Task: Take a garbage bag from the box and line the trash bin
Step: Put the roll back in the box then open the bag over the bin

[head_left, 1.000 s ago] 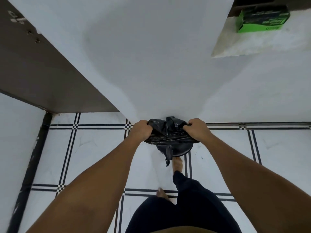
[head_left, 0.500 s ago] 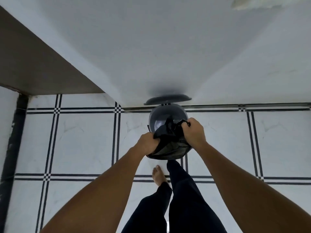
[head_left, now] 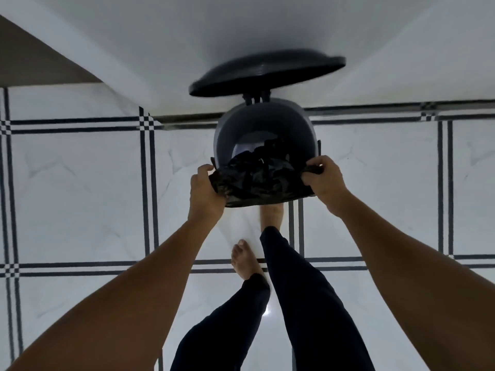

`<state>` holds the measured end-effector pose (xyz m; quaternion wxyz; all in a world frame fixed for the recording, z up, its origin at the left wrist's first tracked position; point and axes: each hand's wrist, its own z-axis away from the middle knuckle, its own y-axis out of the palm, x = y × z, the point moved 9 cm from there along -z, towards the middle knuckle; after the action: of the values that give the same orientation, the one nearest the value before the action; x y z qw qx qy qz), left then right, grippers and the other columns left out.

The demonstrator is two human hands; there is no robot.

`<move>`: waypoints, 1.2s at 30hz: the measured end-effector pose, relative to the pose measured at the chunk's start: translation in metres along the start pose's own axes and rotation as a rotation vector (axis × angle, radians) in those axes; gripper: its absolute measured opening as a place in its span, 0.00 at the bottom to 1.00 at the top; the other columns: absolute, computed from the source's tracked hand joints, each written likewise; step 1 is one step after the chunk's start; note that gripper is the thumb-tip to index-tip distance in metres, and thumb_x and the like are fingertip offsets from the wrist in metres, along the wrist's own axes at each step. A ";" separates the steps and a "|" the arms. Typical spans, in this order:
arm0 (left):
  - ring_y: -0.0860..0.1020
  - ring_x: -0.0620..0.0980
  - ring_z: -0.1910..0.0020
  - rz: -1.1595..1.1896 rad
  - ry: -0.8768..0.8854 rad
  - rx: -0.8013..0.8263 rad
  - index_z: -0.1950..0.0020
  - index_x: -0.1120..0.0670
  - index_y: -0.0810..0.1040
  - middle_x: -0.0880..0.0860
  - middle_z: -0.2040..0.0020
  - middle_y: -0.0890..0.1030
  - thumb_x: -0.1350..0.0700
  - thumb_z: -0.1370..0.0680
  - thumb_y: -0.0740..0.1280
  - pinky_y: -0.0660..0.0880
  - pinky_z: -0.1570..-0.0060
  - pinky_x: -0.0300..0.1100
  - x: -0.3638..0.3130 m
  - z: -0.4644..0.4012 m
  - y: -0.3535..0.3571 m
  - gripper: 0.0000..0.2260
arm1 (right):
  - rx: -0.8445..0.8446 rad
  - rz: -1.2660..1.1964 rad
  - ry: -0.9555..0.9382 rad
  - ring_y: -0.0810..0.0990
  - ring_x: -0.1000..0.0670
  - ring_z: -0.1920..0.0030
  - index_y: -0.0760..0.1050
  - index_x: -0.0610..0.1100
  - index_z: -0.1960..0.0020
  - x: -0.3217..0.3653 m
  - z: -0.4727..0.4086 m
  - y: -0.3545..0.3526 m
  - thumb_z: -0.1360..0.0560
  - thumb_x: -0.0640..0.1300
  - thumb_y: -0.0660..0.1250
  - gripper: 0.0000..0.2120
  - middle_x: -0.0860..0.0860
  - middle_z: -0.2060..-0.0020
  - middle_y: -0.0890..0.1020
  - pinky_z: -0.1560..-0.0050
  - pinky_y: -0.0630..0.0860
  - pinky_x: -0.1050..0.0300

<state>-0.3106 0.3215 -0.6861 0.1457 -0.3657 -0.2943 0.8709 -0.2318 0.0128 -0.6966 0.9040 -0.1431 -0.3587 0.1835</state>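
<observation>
A round grey trash bin stands on the floor against the wall, its dark lid raised open above it. A crumpled black garbage bag hangs over the bin's near rim, part of it drooping inside. My left hand grips the bag's left edge at the rim. My right hand pinches the bag's right edge at the opposite side of the rim. The box of bags is out of view.
White floor tiles with dark double lines surround the bin. A white wall rises behind it, with a brown panel at the far left. My bare feet and dark trouser legs stand just in front of the bin.
The view has dropped closer to the bin and its lid now stands fully open. My hands have spread apart, stretching the bag across the bin's near rim.
</observation>
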 end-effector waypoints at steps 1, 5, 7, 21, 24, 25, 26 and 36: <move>0.75 0.50 0.47 -0.026 0.037 0.006 0.25 0.50 0.65 0.54 0.38 0.71 0.59 0.22 0.69 0.71 0.53 0.29 0.009 0.002 0.008 0.27 | -0.053 0.089 -0.024 0.79 0.51 0.57 0.75 0.46 0.47 -0.011 -0.006 -0.003 0.30 0.34 0.69 0.14 0.51 0.55 0.80 0.60 0.77 0.57; 0.71 0.48 0.45 -0.062 0.056 0.029 0.20 0.46 0.59 0.56 0.32 0.68 0.62 0.22 0.71 0.71 0.41 0.42 0.044 0.008 0.032 0.35 | -0.262 0.267 -0.065 0.77 0.45 0.54 0.72 0.42 0.45 -0.043 -0.017 -0.021 0.29 0.29 0.63 0.15 0.46 0.53 0.80 0.57 0.74 0.53; 0.72 0.49 0.44 -0.056 0.002 0.021 0.19 0.46 0.58 0.57 0.30 0.68 0.62 0.23 0.72 0.70 0.41 0.43 0.056 0.005 0.037 0.37 | -0.309 0.300 -0.048 0.76 0.45 0.53 0.74 0.40 0.44 -0.053 -0.023 -0.026 0.28 0.27 0.60 0.16 0.44 0.50 0.80 0.55 0.72 0.55; 0.82 0.59 0.45 0.085 -0.335 -0.333 0.41 0.56 0.83 0.58 0.42 0.83 0.56 0.19 0.66 0.80 0.42 0.52 0.064 -0.056 -0.007 0.10 | -0.419 -0.566 0.386 0.78 0.45 0.69 0.73 0.41 0.60 -0.050 -0.060 -0.036 0.23 0.32 0.56 0.11 0.41 0.59 0.80 0.75 0.75 0.60; 0.83 0.61 0.48 0.275 -0.438 -0.330 0.42 0.56 0.83 0.60 0.42 0.84 0.54 0.20 0.67 0.82 0.45 0.51 0.067 -0.066 -0.012 0.10 | -0.341 -0.535 0.307 0.80 0.50 0.65 0.70 0.46 0.59 -0.025 -0.068 -0.032 0.20 0.35 0.59 0.11 0.47 0.60 0.78 0.67 0.81 0.59; 0.83 0.60 0.55 0.351 -0.485 -0.306 0.43 0.55 0.82 0.61 0.43 0.84 0.55 0.20 0.67 0.83 0.53 0.48 0.068 -0.069 -0.010 0.08 | -0.340 -0.503 0.286 0.79 0.50 0.65 0.69 0.46 0.59 -0.018 -0.071 -0.031 0.19 0.36 0.60 0.11 0.49 0.61 0.77 0.64 0.82 0.59; 0.80 0.57 0.63 0.449 -0.532 -0.287 0.45 0.54 0.82 0.63 0.46 0.84 0.57 0.20 0.67 0.81 0.63 0.43 0.066 -0.071 -0.006 0.06 | -0.354 -0.474 0.273 0.79 0.49 0.63 0.70 0.46 0.59 -0.012 -0.074 -0.031 0.19 0.38 0.60 0.10 0.49 0.60 0.77 0.61 0.81 0.57; 0.84 0.53 0.46 0.725 -0.470 -0.236 0.28 0.54 0.73 0.54 0.40 0.83 0.52 0.23 0.60 0.82 0.40 0.54 0.019 -0.064 0.008 0.23 | -0.298 -0.034 -0.108 0.79 0.52 0.51 0.71 0.47 0.35 0.069 -0.086 -0.003 0.22 0.43 0.62 0.16 0.62 0.58 0.76 0.46 0.76 0.57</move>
<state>-0.2780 0.3499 -0.7370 -0.2826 -0.2515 -0.2695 0.8856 -0.1246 0.0286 -0.7145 0.8552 -0.2592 -0.4324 0.1204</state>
